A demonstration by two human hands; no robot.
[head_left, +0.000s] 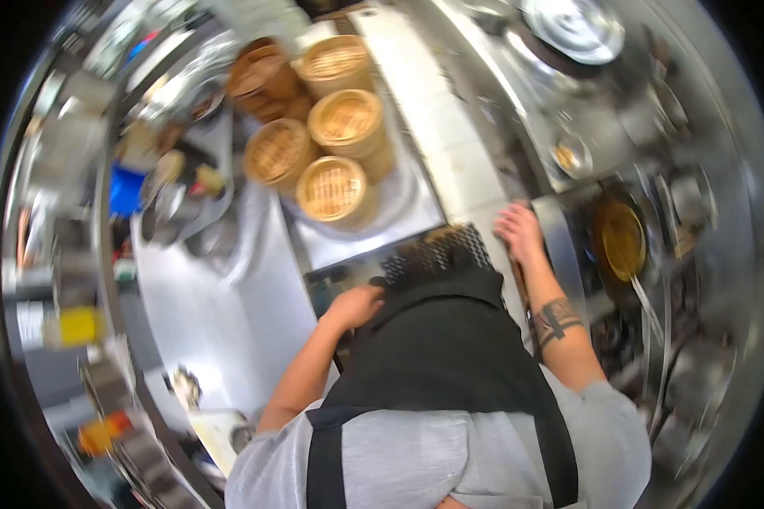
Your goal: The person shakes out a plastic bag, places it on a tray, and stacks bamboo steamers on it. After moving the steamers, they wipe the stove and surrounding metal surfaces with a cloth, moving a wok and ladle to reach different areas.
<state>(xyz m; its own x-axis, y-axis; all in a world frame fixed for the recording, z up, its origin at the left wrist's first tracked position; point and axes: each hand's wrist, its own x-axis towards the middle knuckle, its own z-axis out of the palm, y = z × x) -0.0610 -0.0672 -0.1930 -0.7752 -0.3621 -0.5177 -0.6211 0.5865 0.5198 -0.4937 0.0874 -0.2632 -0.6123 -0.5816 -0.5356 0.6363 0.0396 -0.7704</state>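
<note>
My left hand (355, 308) is at the left edge of my black apron (433, 348), its fingers curled closed. A small dark shape shows by its fingertips, too blurred to name. My right hand (519, 231) hangs over the floor to the right, fingers loosely apart with nothing seen in them. Ahead of both hands, several stacked bamboo steamers (335, 188) stand on a metal surface (373, 242). A dark perforated metal panel (437, 254) lies between that surface and my apron.
To the right runs a stove with a wok of brownish liquid (621, 242), a ladle handle reaching out of it. A small bowl (571, 155) and a large metal lid (575, 30) sit farther up. At left is a steel counter (221, 314) with metal containers (178, 204).
</note>
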